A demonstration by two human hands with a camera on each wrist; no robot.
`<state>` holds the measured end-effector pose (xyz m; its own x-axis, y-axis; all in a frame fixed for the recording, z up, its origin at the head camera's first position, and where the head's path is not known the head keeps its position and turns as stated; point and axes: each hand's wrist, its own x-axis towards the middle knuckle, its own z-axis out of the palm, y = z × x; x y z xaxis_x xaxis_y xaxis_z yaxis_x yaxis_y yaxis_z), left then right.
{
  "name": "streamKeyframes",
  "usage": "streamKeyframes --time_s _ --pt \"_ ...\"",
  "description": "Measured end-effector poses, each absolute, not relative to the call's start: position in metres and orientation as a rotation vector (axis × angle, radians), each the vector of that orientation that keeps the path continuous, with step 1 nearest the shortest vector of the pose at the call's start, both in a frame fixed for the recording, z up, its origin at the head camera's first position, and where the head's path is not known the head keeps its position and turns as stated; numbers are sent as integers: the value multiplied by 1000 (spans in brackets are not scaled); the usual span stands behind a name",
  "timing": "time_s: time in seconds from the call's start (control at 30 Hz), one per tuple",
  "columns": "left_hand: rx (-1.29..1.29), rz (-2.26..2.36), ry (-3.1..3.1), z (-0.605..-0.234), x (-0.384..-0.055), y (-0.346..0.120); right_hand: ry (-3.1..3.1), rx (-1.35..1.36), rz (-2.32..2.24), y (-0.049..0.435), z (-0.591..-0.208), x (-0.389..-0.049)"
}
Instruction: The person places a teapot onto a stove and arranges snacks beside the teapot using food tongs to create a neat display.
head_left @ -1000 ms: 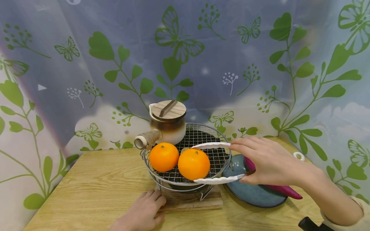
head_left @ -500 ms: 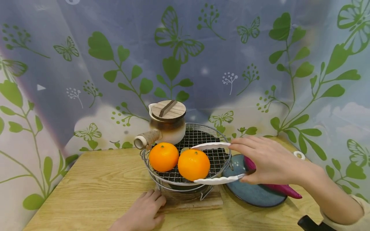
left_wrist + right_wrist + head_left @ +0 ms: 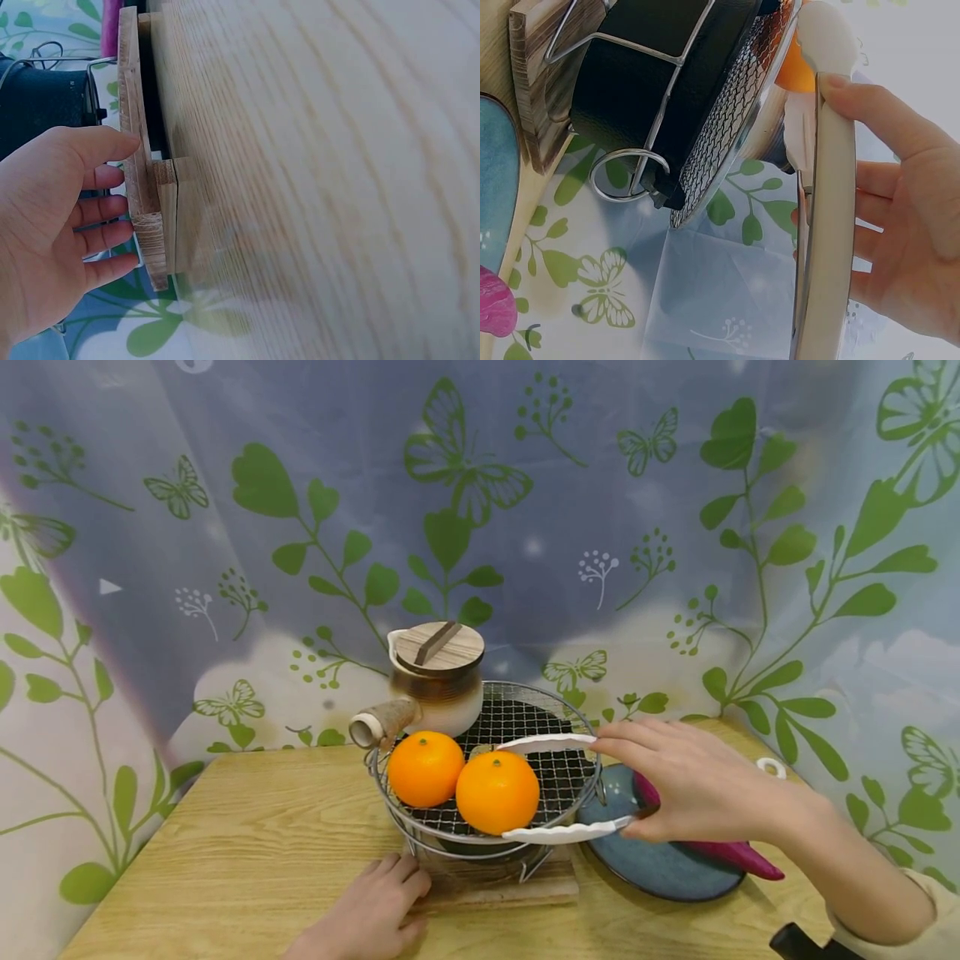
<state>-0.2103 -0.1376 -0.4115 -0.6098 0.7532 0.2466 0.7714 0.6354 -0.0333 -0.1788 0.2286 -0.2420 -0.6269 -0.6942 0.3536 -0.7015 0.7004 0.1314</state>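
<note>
Right orange (image 3: 498, 794) is seated on mesh (image 3: 561, 778) beside left orange (image 3: 425, 768), bracketed by tongs (image 3: 566, 835) (contact hard to tell) that are gripped, arms well apart, between right hand (image 3: 701, 783) thumb and fingers, while left hand (image 3: 372, 906) is set by the board (image 3: 517, 895), fingers relaxed, nothing gripped.

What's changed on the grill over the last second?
The right-hand orange, at the tips of the white tongs, has shifted slightly left and a touch nearer the person. Nothing was newly gripped or released: the right hand still holds the tongs. The other orange, the lidded side-handled pot and the left hand by the wooden board look unchanged.
</note>
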Motion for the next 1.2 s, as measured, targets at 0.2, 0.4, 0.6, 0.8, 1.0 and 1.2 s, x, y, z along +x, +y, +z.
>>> streamKeyframes --time_s 0.2,0.4,0.6,0.8,1.0,1.2 --pt "-1236 -110 -2620 -411 -209 -137 -2513 1089 25 230 -242 -178" --pt "-1235 -121 -2645 -410 -209 -136 -2492 1082 22 230 -244 -178" --pt "-1231 -123 -2646 -411 -209 -136 -2503 1074 41 231 -244 -177" --pt "-1226 -113 -2590 -412 -209 -136 -2518 1055 58 238 -244 -176" --pt "-1219 -104 -2587 -413 -209 -136 -2537 1029 77 247 -245 -173" --pt "-1229 -98 -2598 -413 -209 -136 -2547 959 94 258 -247 -169"
